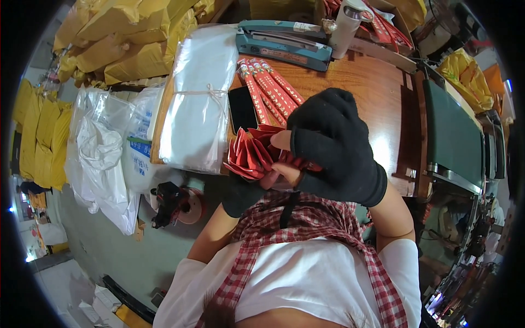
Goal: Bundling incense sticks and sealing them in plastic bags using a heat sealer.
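A fanned bundle of red packets (249, 154) is held over the near edge of the wooden table, in front of my body. My left hand (244, 192), in a black fingerless glove, grips the bundle from below, its fingers partly hidden. On the bundle's right side, my right hand (334, 150), gloved the same way, has thumb and forefinger bare at the tips and closed on the packets. Just beyond lie several long red printed strips (270, 87), side by side. A black phone (242, 109) rests to their left.
A tied stack of clear plastic bags (199, 104) covers the table's left part. A blue-green bag sealer (284, 46) stands at the back, beside a pale bottle (346, 27). Yellow parcels (131, 38) pile up at the far left; white plastic bags (104, 147) hang below them.
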`<state>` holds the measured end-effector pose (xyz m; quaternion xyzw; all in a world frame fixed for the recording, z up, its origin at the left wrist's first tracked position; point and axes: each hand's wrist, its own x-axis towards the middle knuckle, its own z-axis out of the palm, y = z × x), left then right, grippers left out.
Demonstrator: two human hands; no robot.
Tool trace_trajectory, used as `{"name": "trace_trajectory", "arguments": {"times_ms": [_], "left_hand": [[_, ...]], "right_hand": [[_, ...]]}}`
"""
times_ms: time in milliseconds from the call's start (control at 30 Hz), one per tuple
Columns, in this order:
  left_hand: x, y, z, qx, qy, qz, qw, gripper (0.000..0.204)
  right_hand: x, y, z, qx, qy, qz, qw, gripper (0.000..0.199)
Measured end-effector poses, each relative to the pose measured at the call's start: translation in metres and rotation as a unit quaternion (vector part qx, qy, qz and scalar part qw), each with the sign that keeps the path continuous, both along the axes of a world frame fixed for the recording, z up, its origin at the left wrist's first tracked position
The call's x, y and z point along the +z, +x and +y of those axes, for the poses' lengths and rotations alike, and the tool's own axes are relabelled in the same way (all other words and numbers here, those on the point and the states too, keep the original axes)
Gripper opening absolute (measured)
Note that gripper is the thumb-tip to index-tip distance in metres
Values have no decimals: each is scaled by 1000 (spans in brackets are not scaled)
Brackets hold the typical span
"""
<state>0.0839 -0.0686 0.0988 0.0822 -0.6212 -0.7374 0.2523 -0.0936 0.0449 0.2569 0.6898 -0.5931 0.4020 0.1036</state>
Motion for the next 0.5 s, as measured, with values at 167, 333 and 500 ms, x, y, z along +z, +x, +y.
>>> {"name": "trace_trajectory", "arguments": {"times_ms": [167, 333, 500], "left_hand": [[-7, -9, 4, 8, 78, 101, 992, 68], [-12, 4, -4, 33, 1, -85, 996, 70], [-51, 6, -11, 43, -165, -103, 980, 72]], "right_hand": [[1, 2, -1, 7, -5, -43, 999, 32], [0, 1, -1, -9, 8, -11, 1000, 30], [2, 5, 0, -23, 33, 25, 999, 32]]}}
